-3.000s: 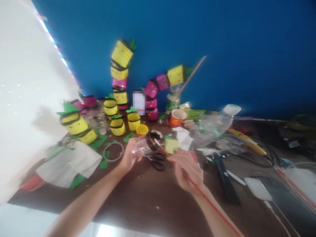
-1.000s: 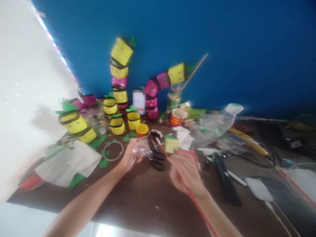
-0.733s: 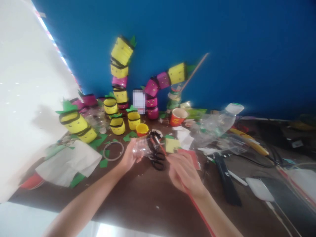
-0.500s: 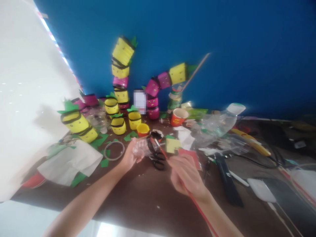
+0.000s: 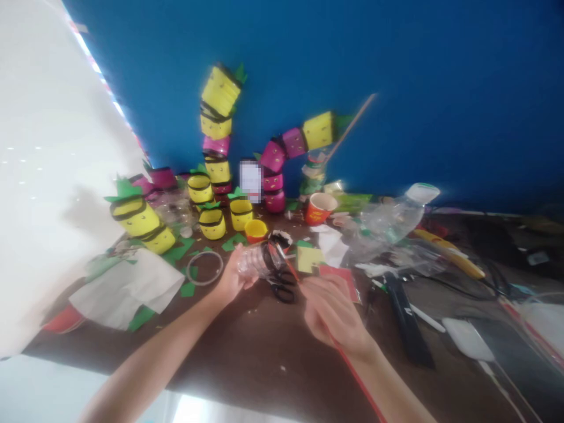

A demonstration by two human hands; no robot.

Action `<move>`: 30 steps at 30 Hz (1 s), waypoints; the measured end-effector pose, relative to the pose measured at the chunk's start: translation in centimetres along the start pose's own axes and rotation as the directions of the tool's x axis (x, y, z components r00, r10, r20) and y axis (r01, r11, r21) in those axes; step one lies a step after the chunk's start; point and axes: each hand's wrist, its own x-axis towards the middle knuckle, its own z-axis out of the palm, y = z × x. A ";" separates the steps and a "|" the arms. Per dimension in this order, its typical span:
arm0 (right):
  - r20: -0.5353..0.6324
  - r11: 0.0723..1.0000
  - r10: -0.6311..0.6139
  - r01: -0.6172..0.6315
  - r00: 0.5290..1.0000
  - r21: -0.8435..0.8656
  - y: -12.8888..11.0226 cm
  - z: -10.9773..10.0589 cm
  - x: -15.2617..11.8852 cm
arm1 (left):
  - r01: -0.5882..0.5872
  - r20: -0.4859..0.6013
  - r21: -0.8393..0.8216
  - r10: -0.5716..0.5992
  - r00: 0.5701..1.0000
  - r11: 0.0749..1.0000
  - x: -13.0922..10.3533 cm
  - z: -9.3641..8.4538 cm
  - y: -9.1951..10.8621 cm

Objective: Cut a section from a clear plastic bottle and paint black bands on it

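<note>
My left hand (image 5: 238,273) is wrapped round a clear plastic bottle piece (image 5: 253,262) with a black band at its right end. A long red brush (image 5: 292,270) is pinched in my right hand (image 5: 328,305), its tip at the black rim of the piece and its handle running back under the wrist. Black-handled scissors (image 5: 282,291) lie on the table just below and right of the piece. Behind it are a small yellow cup (image 5: 256,230) and a cup with dark contents (image 5: 279,239), partly hidden.
Yellow and purple ring stacks (image 5: 215,170) lean on the blue wall. White paper (image 5: 132,288) and a wire ring (image 5: 205,268) lie left. Right are a red cup (image 5: 321,208), clear bottle (image 5: 392,217), yellow tool (image 5: 452,254), black bar (image 5: 408,323) and white charger (image 5: 467,339).
</note>
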 end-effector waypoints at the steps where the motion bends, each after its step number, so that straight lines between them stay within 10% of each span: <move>1: 0.010 1.000 0.001 -0.001 1.000 -0.003 0.0 0.0 0.0 | 0.000 0.002 -0.001 0.000 1.000 1.000 0.0 0.0 0.0; 30: 0.004 0.999 0.044 -0.044 0.999 -0.017 0.0 -0.2 0.3 | 0.025 -0.011 -0.002 -0.025 1.000 1.000 0.0 0.2 0.2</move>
